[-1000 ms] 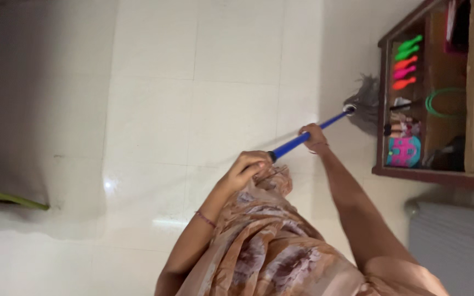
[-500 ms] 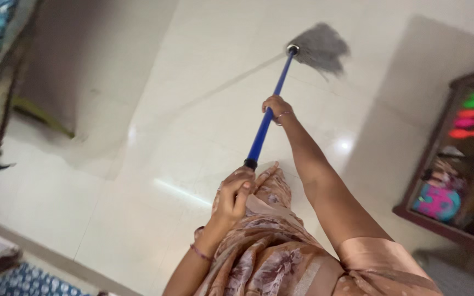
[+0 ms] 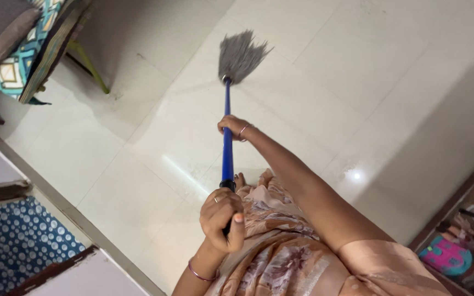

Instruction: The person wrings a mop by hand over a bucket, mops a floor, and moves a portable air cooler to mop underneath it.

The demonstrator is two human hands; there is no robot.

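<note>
I hold a mop with a blue handle (image 3: 227,148) and a grey string head (image 3: 239,55) that rests on the pale tiled floor (image 3: 357,66). My left hand (image 3: 224,214) grips the black top end of the handle close to my body. My right hand (image 3: 232,127) is wrapped around the handle further down, arm stretched out, a bangle at the wrist. The mop head lies ahead of me, pointing up the frame.
A chair with a patterned cushion (image 3: 26,49) and green legs stands at upper left. A blue dotted mat (image 3: 12,246) lies past a doorstep at lower left. A wooden shelf with colourful items (image 3: 467,235) is at lower right.
The mop head has swept left across the floor, away from the shelf toward the chair. My view has turned left; the shelf has slid to the right edge.
</note>
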